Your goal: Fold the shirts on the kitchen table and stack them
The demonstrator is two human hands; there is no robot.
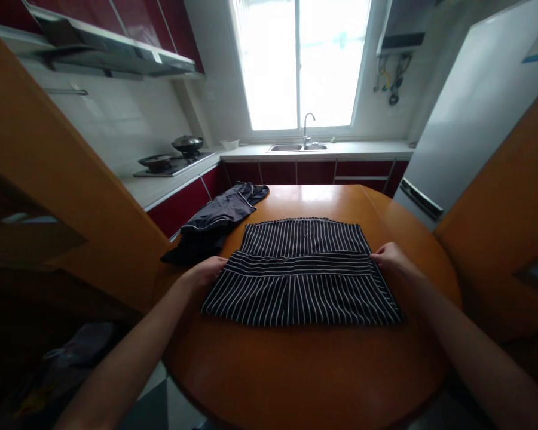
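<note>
A striped garment (300, 292) lies folded across the middle of the round wooden worktop (309, 370). The left hand (207, 270) and right hand (393, 259) pinch its opposite side edges — fingers closed on the cloth — with dark clothes (222, 209) heaped just beyond the left hand.

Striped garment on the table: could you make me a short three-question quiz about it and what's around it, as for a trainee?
1. True or false: the left hand and the right hand both touch the striped garment.
2. Which hand is nearer the gray clothing? A) right B) left
3. Fill in: beyond the table, a curved ____ rises at the sink.

Key: 1. True. 2. B. 3. Faucet.
</note>
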